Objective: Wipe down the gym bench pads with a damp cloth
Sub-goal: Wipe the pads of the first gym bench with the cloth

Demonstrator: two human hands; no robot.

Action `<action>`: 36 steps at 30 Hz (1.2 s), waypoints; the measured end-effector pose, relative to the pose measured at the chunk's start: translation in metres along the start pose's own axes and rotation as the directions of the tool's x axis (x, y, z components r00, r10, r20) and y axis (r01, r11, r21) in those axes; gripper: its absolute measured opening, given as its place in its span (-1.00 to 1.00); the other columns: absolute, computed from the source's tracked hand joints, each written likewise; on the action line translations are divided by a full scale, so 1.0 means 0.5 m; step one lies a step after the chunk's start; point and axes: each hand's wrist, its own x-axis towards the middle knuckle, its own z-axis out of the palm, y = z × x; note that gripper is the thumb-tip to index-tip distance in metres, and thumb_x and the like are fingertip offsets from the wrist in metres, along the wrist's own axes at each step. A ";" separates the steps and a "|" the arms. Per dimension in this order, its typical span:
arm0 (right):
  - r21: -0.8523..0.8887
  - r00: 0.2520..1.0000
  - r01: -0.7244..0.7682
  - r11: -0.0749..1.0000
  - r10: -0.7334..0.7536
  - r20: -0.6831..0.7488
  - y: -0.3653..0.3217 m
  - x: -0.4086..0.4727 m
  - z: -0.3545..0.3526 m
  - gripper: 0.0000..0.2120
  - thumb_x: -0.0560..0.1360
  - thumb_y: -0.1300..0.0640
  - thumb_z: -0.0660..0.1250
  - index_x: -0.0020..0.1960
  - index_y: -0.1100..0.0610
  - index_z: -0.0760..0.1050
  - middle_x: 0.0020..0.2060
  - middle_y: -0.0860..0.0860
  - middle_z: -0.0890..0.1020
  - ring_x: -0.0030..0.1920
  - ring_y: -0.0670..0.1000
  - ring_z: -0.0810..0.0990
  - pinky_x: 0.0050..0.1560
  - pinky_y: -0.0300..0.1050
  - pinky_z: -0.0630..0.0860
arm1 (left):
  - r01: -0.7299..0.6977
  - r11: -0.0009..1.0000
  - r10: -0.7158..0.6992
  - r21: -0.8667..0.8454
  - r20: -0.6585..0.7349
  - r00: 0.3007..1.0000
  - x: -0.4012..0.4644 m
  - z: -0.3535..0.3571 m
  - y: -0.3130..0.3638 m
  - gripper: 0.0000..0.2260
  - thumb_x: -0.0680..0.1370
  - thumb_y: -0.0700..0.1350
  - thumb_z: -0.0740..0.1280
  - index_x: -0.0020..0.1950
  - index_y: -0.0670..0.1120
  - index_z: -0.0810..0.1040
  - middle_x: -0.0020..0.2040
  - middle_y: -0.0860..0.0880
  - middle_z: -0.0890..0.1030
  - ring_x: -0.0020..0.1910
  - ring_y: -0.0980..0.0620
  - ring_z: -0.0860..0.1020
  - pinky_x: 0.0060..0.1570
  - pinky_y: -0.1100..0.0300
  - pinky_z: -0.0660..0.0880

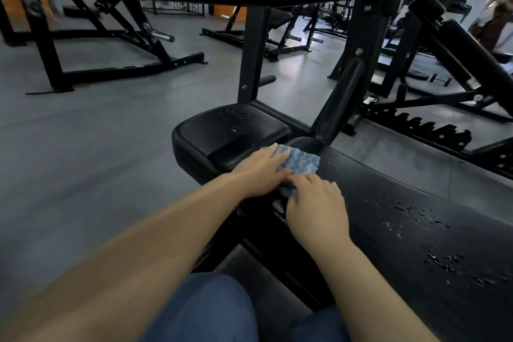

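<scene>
The blue and white cloth (pixel 301 164) lies flat where the small black seat pad (pixel 230 130) meets the long black back pad (pixel 402 216). Both pads have water drops on them.

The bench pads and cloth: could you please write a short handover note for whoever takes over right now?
Left hand: flat on the blue cloth, fingers straight, pressing it down.
Right hand: on the cloth's near corner; whether it pinches it is unclear.
The cloth lies at the junction between the small seat pad and the long back pad.
Done: hard to judge; both pads carry water droplets.
Left: wipe the droplets off the seat pad's far side and along the long pad to the right.
</scene>
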 end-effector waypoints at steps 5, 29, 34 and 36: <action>0.031 1.000 0.027 0.999 -0.026 -0.017 -0.011 0.001 -0.001 -0.73 0.55 0.15 0.08 0.19 0.04 0.44 0.11 0.01 0.54 0.12 0.09 0.46 0.33 0.02 0.26 | -0.035 0.988 0.008 -0.153 -0.171 0.985 -0.083 0.045 -0.032 -0.52 0.60 0.09 0.16 0.50 0.02 0.22 0.55 -0.11 0.03 0.51 -0.07 0.03 0.45 0.17 -0.02; -0.067 0.999 0.046 0.997 -0.048 -0.020 -0.061 0.089 0.055 -0.71 0.55 0.07 0.19 0.23 0.10 0.45 0.12 0.08 0.51 0.15 0.19 0.47 0.41 0.24 0.09 | 0.079 0.905 -0.125 0.417 0.082 0.989 0.054 -0.071 -0.115 -0.45 0.61 0.22 -0.04 0.54 0.11 -0.11 0.56 -0.06 -0.09 0.53 -0.13 -0.08 0.46 -0.04 -0.13; -0.076 0.997 0.023 0.997 -0.028 -0.068 -0.068 0.093 0.057 -0.77 0.48 0.04 0.31 0.09 0.08 0.52 -0.02 0.06 0.56 0.02 0.18 0.54 0.36 0.28 0.20 | 0.065 0.903 -0.110 0.425 0.083 0.990 0.137 -0.055 -0.084 -0.48 0.62 0.16 0.00 0.53 0.15 -0.12 0.56 -0.06 -0.10 0.52 -0.20 -0.09 0.46 -0.14 -0.12; -0.072 0.998 0.034 0.997 -0.038 -0.046 -0.057 0.089 0.057 -0.70 0.59 0.01 0.09 0.28 0.04 0.39 0.17 0.03 0.47 0.21 0.14 0.42 0.45 0.21 -0.05 | 0.045 0.901 -0.098 0.432 0.100 0.990 0.149 -0.053 -0.077 -0.50 0.63 0.11 0.00 0.53 0.17 -0.12 0.56 -0.05 -0.10 0.52 -0.21 -0.10 0.46 -0.15 -0.12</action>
